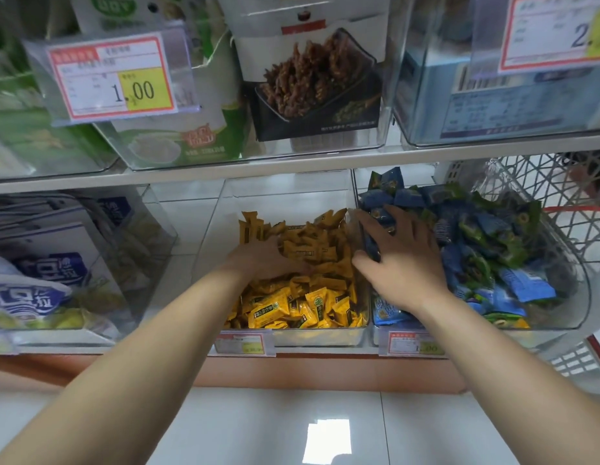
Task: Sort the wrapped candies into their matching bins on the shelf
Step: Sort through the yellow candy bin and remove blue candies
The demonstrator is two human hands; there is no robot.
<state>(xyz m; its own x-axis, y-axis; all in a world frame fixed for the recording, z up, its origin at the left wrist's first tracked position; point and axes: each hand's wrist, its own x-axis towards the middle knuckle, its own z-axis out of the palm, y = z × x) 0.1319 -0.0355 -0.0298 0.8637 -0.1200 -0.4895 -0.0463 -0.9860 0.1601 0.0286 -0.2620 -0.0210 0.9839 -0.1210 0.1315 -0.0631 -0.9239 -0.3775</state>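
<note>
Both bare forearms reach in from below, over the shelf's brown front edge (325, 367), and we're mid-sort by the look of it. The clear bin of yellow candies (312, 337) sits dead centre, price tag (244, 344) on its front. The left hand (268, 260) is down in that bin, back of the hand up, fingers dipping into the yellow wrapped candies (291, 307). They're buried in the pile, so I can't tell whether it grips any. Just right of that bin, across the clear dividing wall, the right hand (404, 263) lies splayed on the neighbouring bin (493, 333), fingers fairly straight and spread, thumb at the divider, nothing plainly gripped. That neighbouring bin looks like the unfinished work: blue candies (523, 286) and green candies (513, 243) lie jumbled together. The next move probably calls for closing the fingers on a single colour and lifting it clear without dragging neighbours along. Further right stands a white lattice basket (540, 182). Above it all, the upper shelf (291, 162) carries boxed snacks.
</note>
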